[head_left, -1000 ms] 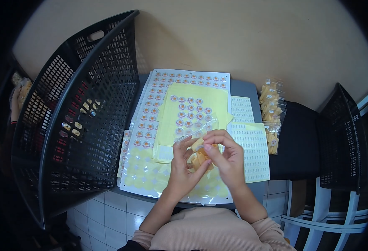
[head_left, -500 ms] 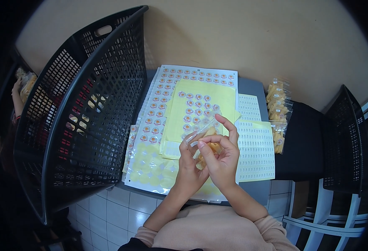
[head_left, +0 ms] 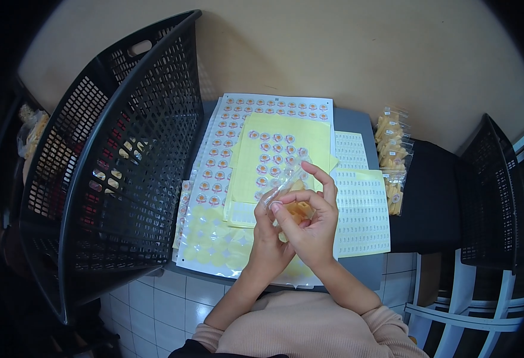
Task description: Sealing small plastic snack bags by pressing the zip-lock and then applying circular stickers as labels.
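Between my hands, above the sticker sheets, is a small clear plastic packet [head_left: 299, 209] of pale yellow stick-shaped snacks, tilted. My left hand [head_left: 269, 250] grips its left side from below. Across the front comes my right hand [head_left: 314, 230], its thumb pressed on the packet's left part, where a small white label was visible. The right index finger points up, and a round sticker [head_left: 302, 153] shows by its tip; whether it is on the finger or the sheet behind, I cannot tell. Under the hands lies a yellow backing sheet [head_left: 298, 126] with several round stickers.
A large black perforated basket [head_left: 137, 149] stands at the left. White sheets of round stickers [head_left: 274, 101] and small-label sheets [head_left: 360, 209] cover the grey table. Filled packets [head_left: 392, 149] line the right side, near another black basket [head_left: 491, 197]. Beyond the left basket is another bagged item [head_left: 32, 134].
My right thumb has slid left over the packet, onto the spot of the small white label. The whole view has shifted slightly. A hand beyond the left basket is no longer clearly visible.
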A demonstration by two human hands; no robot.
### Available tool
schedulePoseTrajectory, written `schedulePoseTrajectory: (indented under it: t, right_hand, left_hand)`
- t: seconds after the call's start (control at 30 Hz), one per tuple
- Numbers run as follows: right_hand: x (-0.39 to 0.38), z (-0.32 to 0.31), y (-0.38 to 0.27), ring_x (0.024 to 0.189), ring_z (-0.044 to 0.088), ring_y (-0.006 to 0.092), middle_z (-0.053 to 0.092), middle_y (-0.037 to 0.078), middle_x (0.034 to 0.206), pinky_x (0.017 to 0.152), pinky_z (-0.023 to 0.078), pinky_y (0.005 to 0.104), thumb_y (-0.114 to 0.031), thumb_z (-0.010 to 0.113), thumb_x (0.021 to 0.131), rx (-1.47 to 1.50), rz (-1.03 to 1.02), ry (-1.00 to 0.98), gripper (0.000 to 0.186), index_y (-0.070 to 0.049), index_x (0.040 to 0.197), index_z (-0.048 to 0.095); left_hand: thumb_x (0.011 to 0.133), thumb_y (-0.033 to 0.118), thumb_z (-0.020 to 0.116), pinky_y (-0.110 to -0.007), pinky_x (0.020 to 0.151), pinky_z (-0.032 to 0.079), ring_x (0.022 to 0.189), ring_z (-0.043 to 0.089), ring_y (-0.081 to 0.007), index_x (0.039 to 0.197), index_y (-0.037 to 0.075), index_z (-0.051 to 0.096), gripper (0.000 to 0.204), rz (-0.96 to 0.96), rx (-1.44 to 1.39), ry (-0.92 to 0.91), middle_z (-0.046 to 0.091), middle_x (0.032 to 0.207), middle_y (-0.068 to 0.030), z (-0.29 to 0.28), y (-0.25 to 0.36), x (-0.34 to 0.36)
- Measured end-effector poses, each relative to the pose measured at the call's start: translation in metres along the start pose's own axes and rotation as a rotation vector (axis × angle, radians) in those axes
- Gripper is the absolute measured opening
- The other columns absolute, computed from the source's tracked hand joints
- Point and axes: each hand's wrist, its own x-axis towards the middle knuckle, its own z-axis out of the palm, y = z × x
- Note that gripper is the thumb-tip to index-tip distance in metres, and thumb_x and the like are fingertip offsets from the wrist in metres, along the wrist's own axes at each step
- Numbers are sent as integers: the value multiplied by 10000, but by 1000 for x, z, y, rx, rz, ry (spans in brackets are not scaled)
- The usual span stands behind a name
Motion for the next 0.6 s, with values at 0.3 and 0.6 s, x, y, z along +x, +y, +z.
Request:
schedulePoseTrajectory:
  t: [0.3,0.6]
  right_hand:
    - [3,-2,7,1038,414,264,440,144,1068,874,332,360,-70,685,611,70,79,78,486,-22,1016,421]
    - [-3,0,14,1071,394,204,394,122,1153,877,312,368,-95,708,589,92,48,49,538,-67,1048,429]
  left_hand:
    - [677,-42,602,-393,883,400,1118,414,-370,1245,10,147,730,-174,-189,-44,347,1200,-244,6,-8,-10]
    - [688,-26,612,-376,842,433,1093,447,-333,1244,8,160,717,-74,-31,-18,344,1212,-225,4,-7,-9]
